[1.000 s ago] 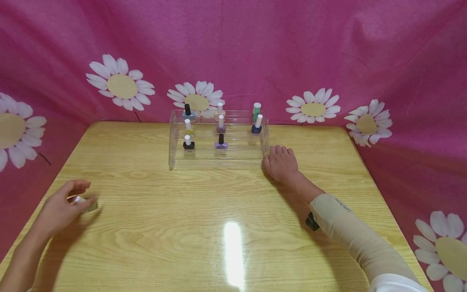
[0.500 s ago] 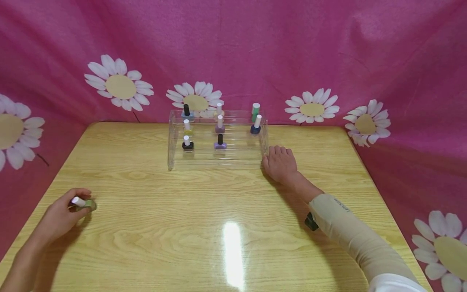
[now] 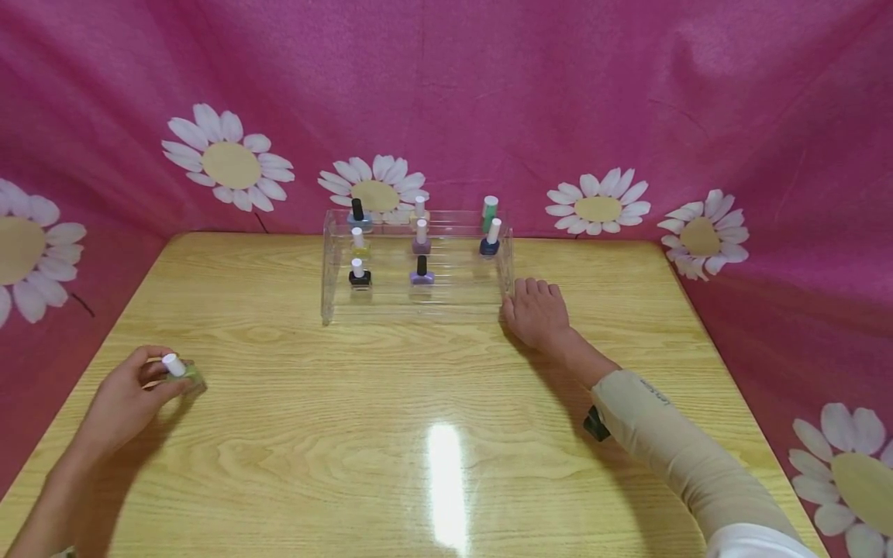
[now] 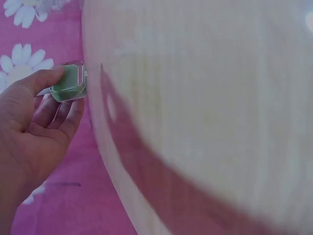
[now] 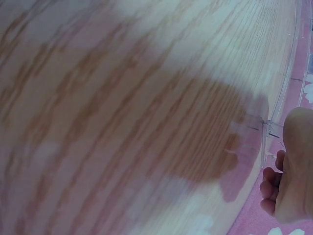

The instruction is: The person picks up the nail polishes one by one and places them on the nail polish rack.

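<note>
My left hand [image 3: 129, 399] pinches a green nail polish bottle [image 3: 187, 377] with a white cap, above the left part of the table. The left wrist view shows my thumb on the side of the glass of this green bottle [image 4: 71, 83], with fingers beneath. A clear tiered rack [image 3: 418, 310] stands at the back middle. At its right front corner, my right hand [image 3: 540, 314] grips the side panel, fingers curled. Part of that grip is hidden in the head view. In the right wrist view the rack's clear edge [image 5: 266, 142] meets my right hand [image 5: 296, 171].
Several nail polish bottles stand on the rack, among them a black one [image 3: 360, 277], a lilac one [image 3: 422, 277], a dark blue one [image 3: 490, 246] and a green one [image 3: 490, 215]. Pink flowered cloth [image 3: 446, 101] hangs round the wooden table [image 3: 314, 434].
My left hand has picked the green bottle up more plainly into view, tilted it, and moved it slightly right and away from me. My right hand stays at the rack.
</note>
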Available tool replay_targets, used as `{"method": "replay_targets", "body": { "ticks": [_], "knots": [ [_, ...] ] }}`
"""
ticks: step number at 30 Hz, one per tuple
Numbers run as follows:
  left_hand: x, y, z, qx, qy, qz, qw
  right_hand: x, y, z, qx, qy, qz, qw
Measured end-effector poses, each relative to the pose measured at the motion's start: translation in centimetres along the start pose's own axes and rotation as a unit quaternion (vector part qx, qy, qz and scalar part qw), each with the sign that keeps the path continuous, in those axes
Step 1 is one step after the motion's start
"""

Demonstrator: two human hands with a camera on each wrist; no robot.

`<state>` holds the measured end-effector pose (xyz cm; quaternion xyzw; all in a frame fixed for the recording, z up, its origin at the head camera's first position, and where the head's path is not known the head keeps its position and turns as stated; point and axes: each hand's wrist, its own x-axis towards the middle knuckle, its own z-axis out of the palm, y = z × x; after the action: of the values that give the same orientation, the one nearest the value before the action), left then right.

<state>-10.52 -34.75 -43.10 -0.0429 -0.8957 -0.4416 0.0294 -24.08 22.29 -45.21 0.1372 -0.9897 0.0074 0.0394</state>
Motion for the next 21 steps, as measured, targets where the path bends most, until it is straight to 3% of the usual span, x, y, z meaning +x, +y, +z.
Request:
{"method": "replay_targets", "body": {
  "ticks": [6,12,21],
  "knots": [
    [1.7,2.3,1.3,0.003,0.001,0.047,0.9989,-0.1,0.1,0.0,0.000,0.005,-0.002,1.000],
    [4.4,5.0,3.2,-0.022,-0.007,0.092,0.9955,-0.1,0.1,0.0,-0.003,0.009,-0.004,1.000],
    [8.4,9.1,7.0,-0.038,-0.042,0.117,0.9915,-0.1,0.2,0.1,0.007,0.014,-0.009,1.000]
  ]
}}
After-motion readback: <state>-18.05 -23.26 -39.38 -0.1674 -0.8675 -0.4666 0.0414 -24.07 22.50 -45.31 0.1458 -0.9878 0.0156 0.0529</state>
